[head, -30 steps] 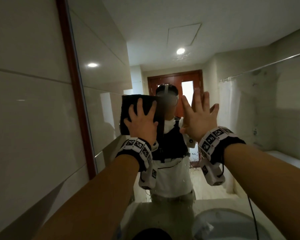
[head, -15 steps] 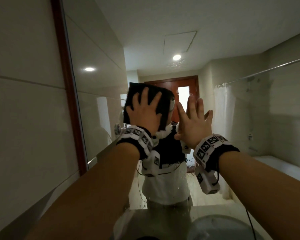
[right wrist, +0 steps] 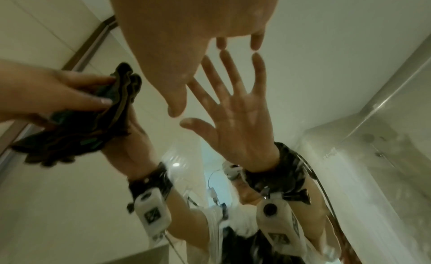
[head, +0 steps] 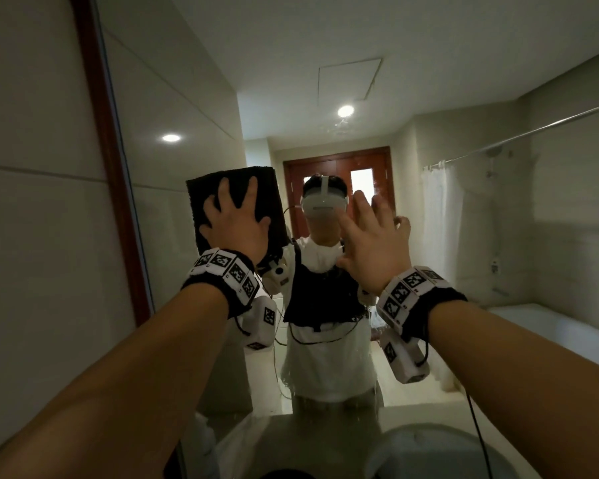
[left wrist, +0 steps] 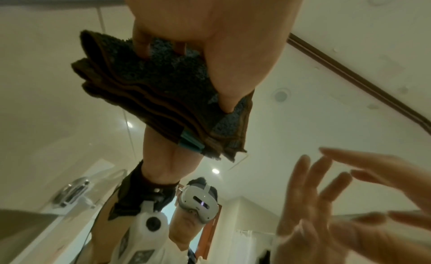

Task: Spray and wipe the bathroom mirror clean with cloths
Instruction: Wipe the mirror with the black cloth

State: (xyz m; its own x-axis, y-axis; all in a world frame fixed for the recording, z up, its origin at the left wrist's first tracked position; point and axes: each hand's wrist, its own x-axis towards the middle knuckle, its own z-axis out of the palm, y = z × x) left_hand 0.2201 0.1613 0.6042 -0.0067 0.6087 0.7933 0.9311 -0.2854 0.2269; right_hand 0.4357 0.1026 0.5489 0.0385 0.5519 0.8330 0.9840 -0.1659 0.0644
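Observation:
A dark folded cloth (head: 230,188) lies flat against the bathroom mirror (head: 498,219), left of my reflected head. My left hand (head: 236,226) presses on it with spread, straight fingers. In the left wrist view the cloth (left wrist: 163,94) shows several folded layers under the left hand (left wrist: 210,28). My right hand (head: 374,240) is empty and spread beside it. In the right wrist view the right hand's (right wrist: 186,28) fingertips (right wrist: 256,41) meet their reflection on the glass. The cloth (right wrist: 93,129) and left hand (right wrist: 58,94) show at that view's left.
The mirror's brown frame (head: 111,167) runs down the left, beside a tiled wall (head: 32,236). A white basin (head: 429,454) and counter lie below the mirror. Droplets streak the lower glass (head: 329,395). A door, a shower curtain and a tub appear only as reflections.
My left hand slid the cloth right across my reflected head, then back to its left. The right hand stayed spread on the glass. My view tilted upward.

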